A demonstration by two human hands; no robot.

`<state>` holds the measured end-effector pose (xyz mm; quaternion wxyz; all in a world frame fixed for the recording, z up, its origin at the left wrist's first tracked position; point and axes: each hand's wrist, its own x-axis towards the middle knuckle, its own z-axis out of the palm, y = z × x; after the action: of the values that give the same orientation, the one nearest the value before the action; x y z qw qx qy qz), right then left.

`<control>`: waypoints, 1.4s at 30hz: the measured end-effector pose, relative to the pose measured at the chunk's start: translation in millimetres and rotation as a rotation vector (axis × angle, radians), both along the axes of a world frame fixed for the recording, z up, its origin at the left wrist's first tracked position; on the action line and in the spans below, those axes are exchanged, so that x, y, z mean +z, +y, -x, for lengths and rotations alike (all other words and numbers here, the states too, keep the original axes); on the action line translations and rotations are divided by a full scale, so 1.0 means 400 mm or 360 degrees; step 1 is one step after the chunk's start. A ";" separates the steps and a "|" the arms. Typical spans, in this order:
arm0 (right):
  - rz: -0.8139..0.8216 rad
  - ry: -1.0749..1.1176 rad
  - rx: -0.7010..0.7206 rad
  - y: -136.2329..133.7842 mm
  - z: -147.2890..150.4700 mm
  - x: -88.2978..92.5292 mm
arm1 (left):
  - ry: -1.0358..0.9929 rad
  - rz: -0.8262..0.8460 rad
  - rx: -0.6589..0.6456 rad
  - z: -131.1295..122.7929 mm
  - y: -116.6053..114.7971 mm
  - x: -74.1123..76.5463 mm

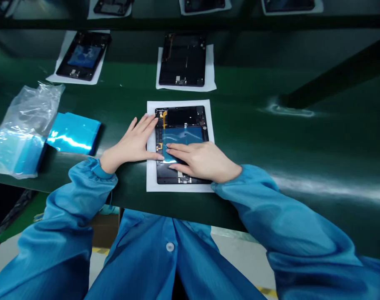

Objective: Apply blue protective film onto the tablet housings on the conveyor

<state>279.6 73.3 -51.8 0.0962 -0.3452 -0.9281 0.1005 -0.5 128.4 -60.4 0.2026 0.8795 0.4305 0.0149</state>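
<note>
An opened tablet housing [180,117] lies on a white sheet [152,179] in front of me. A shiny blue film [190,135] covers the middle of it. My left hand [135,141] rests at the housing's left edge with fingers spread, the thumb near the film's lower left corner. Over the film lies my right hand [199,158], palm down, its fingers stretched out and touching the film's left part. That hand hides the film's lower right. An orange flex cable [164,118] shows at the upper left of the housing.
To the left are a stack of blue films [74,133] and a clear plastic bag [30,121] with more blue sheets. Two more tablet housings, one straight ahead [183,60] and one at left [85,54], lie on white sheets. A dark post [333,77] stands at right.
</note>
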 end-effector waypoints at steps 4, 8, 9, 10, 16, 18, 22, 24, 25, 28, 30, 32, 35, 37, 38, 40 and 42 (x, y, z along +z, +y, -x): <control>-0.0038 -0.0189 -0.0098 0.058 0.027 0.000 | 0.0045 0.0044 -0.0042 -0.009 0.001 -0.009; -0.0049 -0.0212 -0.0087 0.026 0.029 0.001 | 0.0052 0.0000 -0.0053 -0.012 0.004 -0.017; -0.0045 -0.0211 -0.0023 0.010 0.026 0.000 | 0.0057 -0.0012 -0.0058 -0.013 0.004 -0.019; -0.0040 -0.0207 0.0025 -0.004 0.022 -0.001 | 0.0062 -0.0023 -0.0065 -0.013 0.004 -0.021; -0.0182 -0.0242 -0.0418 -0.014 -0.008 0.000 | 0.0057 -0.0034 -0.0047 -0.023 0.001 -0.022; -0.0174 -0.0295 -0.0271 -0.029 -0.016 0.009 | 0.0055 -0.0025 -0.0041 -0.025 0.002 -0.019; -0.0096 -0.0281 0.0006 -0.062 -0.047 0.019 | 0.0060 -0.0003 -0.0057 -0.026 0.003 -0.012; -0.0143 -0.0233 -0.0226 -0.051 -0.072 0.010 | 0.0052 -0.0002 -0.0056 -0.026 0.003 -0.010; -0.0168 -0.0211 -0.0352 -0.042 -0.084 0.004 | 0.0048 -0.0003 -0.0052 -0.026 0.003 -0.009; -0.0192 -0.0213 -0.0477 -0.045 -0.115 -0.012 | 0.0064 0.0002 -0.0031 -0.027 0.004 -0.010; -0.0193 -0.0252 -0.0401 -0.087 -0.128 -0.014 | 0.0085 0.0014 -0.0023 -0.028 0.005 -0.011; -0.0188 -0.0279 -0.0328 -0.144 -0.135 -0.012 | 0.0093 0.0023 -0.0023 -0.029 0.006 -0.011; -0.0132 -0.0312 -0.0371 -0.180 -0.126 -0.011 | 0.0110 0.0039 -0.0031 -0.028 0.009 -0.010; -0.0080 -0.0349 -0.0506 -0.147 -0.103 -0.016 | 0.0121 0.0042 -0.0027 -0.026 0.011 -0.012; -0.0059 -0.0371 -0.0582 -0.119 -0.088 -0.018 | 0.0122 0.0040 -0.0018 -0.024 0.012 -0.014; -0.0031 -0.0420 -0.0714 -0.061 -0.060 -0.019 | 0.0119 0.0035 0.0008 -0.021 0.014 -0.020; -0.0031 -0.0433 -0.0764 -0.033 -0.043 -0.016 | 0.0124 0.0035 0.0033 -0.016 0.016 -0.024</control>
<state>296.9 60.2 -58.0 -0.0049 -0.5646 -0.8251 0.0186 5.8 134.8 -69.9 0.1953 0.8726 0.4471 -0.0219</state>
